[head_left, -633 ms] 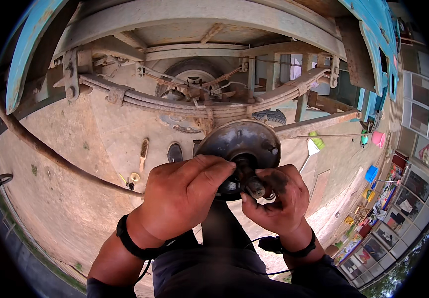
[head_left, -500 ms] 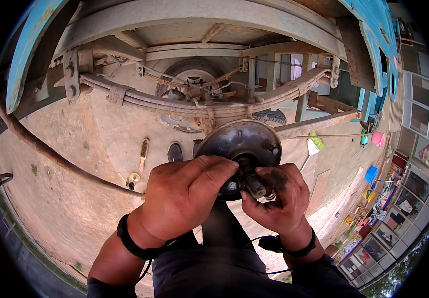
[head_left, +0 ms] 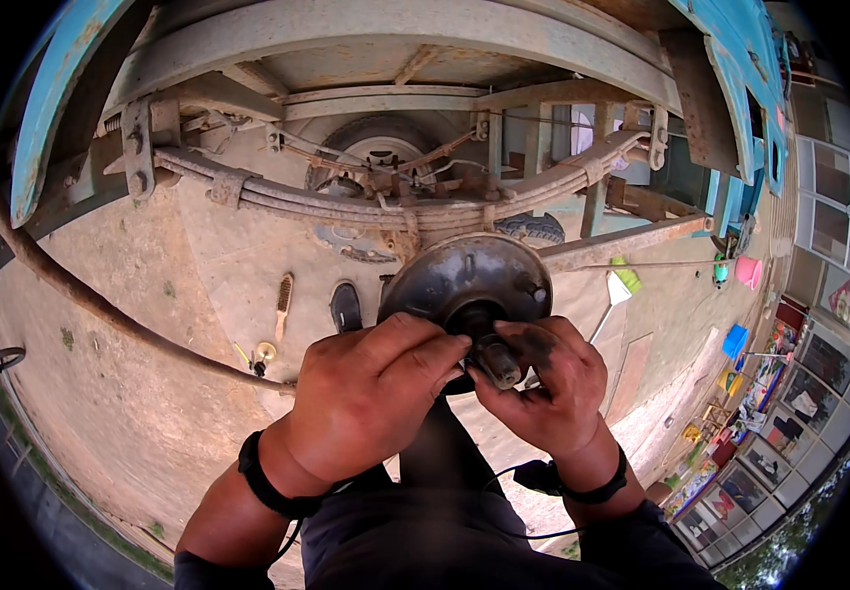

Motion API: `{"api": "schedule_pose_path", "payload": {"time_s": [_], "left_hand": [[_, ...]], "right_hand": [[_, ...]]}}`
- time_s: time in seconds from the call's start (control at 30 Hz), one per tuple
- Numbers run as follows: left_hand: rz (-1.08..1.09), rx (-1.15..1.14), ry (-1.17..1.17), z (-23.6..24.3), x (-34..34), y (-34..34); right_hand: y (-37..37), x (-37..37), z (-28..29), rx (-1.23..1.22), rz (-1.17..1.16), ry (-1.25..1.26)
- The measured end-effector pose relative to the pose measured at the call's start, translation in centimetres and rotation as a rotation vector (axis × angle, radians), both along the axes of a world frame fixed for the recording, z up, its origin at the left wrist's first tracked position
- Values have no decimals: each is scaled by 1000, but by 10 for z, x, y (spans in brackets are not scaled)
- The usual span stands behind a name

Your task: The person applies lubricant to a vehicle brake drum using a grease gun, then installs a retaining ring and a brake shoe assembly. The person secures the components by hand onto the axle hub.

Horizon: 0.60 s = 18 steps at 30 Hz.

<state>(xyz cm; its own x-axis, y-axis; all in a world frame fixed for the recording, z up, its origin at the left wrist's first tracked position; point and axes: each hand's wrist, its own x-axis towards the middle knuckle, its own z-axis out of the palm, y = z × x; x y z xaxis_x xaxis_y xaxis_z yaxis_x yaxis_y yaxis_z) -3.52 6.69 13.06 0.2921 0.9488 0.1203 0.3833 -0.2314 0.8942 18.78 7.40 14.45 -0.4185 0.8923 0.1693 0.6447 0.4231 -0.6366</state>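
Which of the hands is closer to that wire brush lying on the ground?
Left. The left hand works at the round hub plate, on the same side as the wire brush. The right hand is on the hub's far side, farther away.

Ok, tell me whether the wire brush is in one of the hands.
No, the wire brush lies on the ground, apart from the left hand and right hand at the spindle.

Dull greasy metal hub plate (head_left: pixel 464 280); leaf spring (head_left: pixel 395 209) looks rusty.

Dirt ground (head_left: pixel 149 393), wire brush (head_left: pixel 283 303), funnel (head_left: pixel 265 352)
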Motion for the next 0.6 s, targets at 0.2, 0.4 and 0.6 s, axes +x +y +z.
{"api": "schedule_pose_path", "payload": {"time_s": [0.2, 0.4, 0.6], "left_hand": [[27, -3, 75, 3, 3, 1], [40, -33, 109, 3, 5, -1], [48, -30, 110, 3, 6, -2]], "right_hand": [[2, 1, 6, -108, -25, -47], [3, 2, 8, -90, 23, -80], [2, 0, 8, -61, 14, -86]]}}
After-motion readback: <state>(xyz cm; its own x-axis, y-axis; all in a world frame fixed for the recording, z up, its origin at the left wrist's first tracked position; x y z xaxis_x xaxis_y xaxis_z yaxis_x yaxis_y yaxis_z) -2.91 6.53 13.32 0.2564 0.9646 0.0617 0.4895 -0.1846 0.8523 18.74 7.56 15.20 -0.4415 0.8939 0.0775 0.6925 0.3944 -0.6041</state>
